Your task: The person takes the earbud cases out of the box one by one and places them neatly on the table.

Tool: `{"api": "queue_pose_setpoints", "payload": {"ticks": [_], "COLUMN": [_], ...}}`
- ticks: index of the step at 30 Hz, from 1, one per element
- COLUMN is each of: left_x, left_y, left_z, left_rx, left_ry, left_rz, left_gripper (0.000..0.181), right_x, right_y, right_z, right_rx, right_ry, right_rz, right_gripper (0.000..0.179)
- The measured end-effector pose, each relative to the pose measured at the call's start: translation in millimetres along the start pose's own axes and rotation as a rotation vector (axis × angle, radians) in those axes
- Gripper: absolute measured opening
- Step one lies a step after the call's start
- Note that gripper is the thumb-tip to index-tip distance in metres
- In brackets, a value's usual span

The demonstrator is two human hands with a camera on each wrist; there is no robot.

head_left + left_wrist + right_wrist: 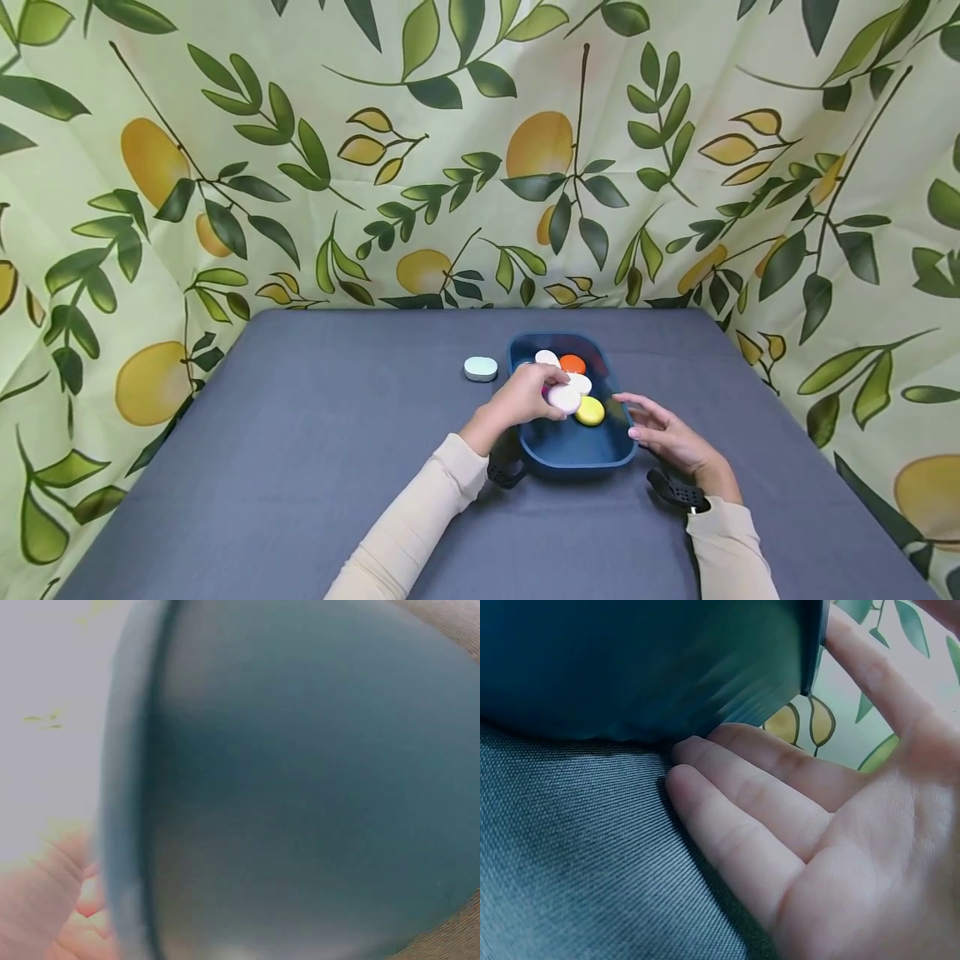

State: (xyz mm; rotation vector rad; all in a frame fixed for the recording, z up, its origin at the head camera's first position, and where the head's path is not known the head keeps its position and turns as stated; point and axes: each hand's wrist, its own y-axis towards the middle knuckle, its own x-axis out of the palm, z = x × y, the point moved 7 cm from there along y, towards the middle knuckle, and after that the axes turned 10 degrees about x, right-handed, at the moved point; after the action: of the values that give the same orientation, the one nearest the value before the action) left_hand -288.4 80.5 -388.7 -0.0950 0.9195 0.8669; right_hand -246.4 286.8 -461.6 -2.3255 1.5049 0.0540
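Note:
A dark blue rounded container (577,458) stands on the table with several small rounded pieces in it. My left hand (525,393) reaches over its left rim and pinches a whitish, smooth round piece (564,399) between thumb and fingers. Close by lie a yellow piece (590,411), an orange piece (573,364) and white pieces (547,357); something pinkish is mostly hidden behind the fingers. My right hand (675,437) is at the container's right side, its loosely extended fingers touching the outer wall (667,667) near the base in the right wrist view.
A pale mint oval piece (481,369) lies on the grey-blue tabletop (337,433), left of the container. Behind and around the table hangs a leaf-and-fruit patterned cloth (465,167). The container's wall (300,772) fills most of the left wrist view.

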Motion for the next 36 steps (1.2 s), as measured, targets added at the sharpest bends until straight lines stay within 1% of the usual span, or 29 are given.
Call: {"api": "queue_pose_setpoints", "payload": {"ticks": [3,6,9,14,18,23,28,32,34,36], "left_x": [-8.4,-19.1,-27.5,-40.8,-50.6,-63.5,-81.2,-93.6,-97.2,-99.6], "left_y": [-4.8,-9.4,-15.6,-25.8,-32.6,-40.9,-51.2,-61.0,-65.7,-70.0], "left_z": [-0.5,-1.2,-3.2,-9.6,-17.8,-31.8,-48.0,-64.7,-74.0,-81.9], "left_rx": [0.005,0.008,0.004,-0.011,-0.031,-0.055,-0.083,-0.135,-0.167,-0.185], "left_ry": [-0.071,-0.100,-0.127,-0.209,-0.247,-0.235,-0.225,-0.217,-0.218,-0.215], "left_rz": [0.042,0.083,0.110,0.156,0.200,0.270,0.357,0.420,0.446,0.472], "left_gripper": [0.048,0.049,0.052,0.056,0.054,0.052,0.053,0.053,0.053,0.052], "right_x": [1,0,1,1,0,-1,0,0,-1,-1], "right_y": [-1.0,-0.8,-1.5,-0.4,1.3,0.4,0.1,1.9,2.5,1.2], "right_z": [0,0,1,1,1,0,-1,0,0,-1], "right_rx": [0.000,0.009,0.011,0.012,0.012,0.002,0.005,0.016,0.017,0.011], "right_ry": [-0.006,-0.008,-0.002,-0.015,-0.014,-0.003,0.005,-0.020,-0.023,-0.020], "right_rz": [0.007,0.018,0.017,0.018,0.014,0.015,0.004,0.012,0.012,0.010], "right_gripper": [0.053,0.053,0.052,0.052,0.052,0.051,0.052,0.055,0.055,0.054]}}
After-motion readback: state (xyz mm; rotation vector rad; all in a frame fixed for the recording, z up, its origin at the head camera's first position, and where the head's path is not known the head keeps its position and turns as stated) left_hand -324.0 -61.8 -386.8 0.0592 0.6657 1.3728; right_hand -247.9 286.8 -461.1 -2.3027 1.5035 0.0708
